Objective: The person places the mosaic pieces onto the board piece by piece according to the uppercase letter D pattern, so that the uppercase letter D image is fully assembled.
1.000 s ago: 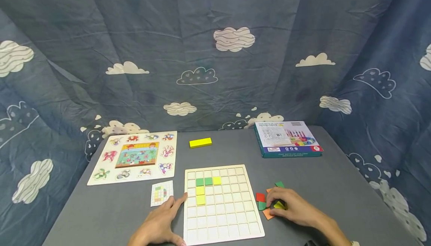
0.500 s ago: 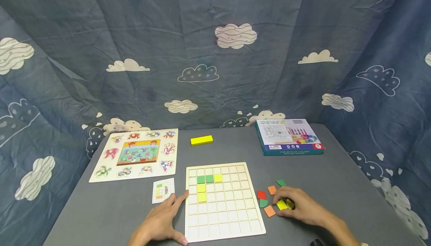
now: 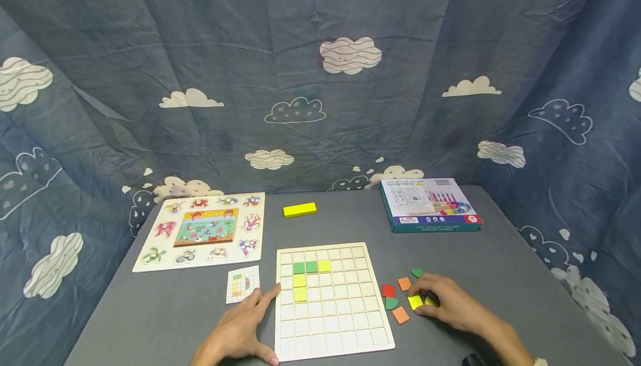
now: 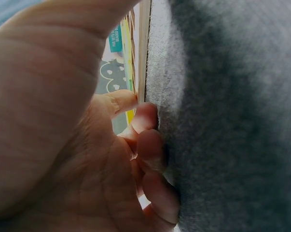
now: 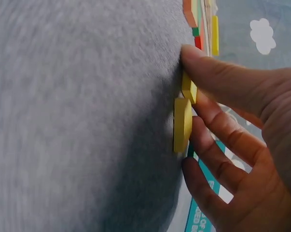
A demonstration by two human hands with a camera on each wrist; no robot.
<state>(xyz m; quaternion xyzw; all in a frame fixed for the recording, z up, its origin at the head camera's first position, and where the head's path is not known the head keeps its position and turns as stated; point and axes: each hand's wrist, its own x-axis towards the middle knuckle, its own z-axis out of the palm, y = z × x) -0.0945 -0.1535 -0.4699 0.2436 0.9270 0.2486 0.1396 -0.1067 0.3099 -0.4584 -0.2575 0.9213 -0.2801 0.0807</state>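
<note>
A pale wooden grid board [image 3: 335, 330] lies flat, with green tiles [image 3: 311, 266] and yellow tiles [image 3: 299, 294] in some upper-left cells. My left hand [image 3: 237, 327] rests at the board's left edge, thumb and index finger spread and touching it. On the table right of the board, my right hand [image 3: 450, 306] pinches a yellow square tile [image 3: 415, 302] between thumb and index finger. The right wrist view shows a second yellow piece [image 5: 182, 125] beside that tile [image 5: 188, 88], close to the other fingers.
Orange [image 3: 400, 315], red [image 3: 388, 290] and green pieces [image 3: 391, 303] lie between board and right hand. A pattern card [image 3: 242, 284] sits by the left hand. Further back are a sea-animal puzzle [image 3: 150, 232], a yellow block [image 3: 299, 210] and a box [image 3: 433, 227].
My right hand has moved slightly right off the pile, uncovering the orange pieces, then back left a little with the yellow tile. The left hand stays at the board's edge.
</note>
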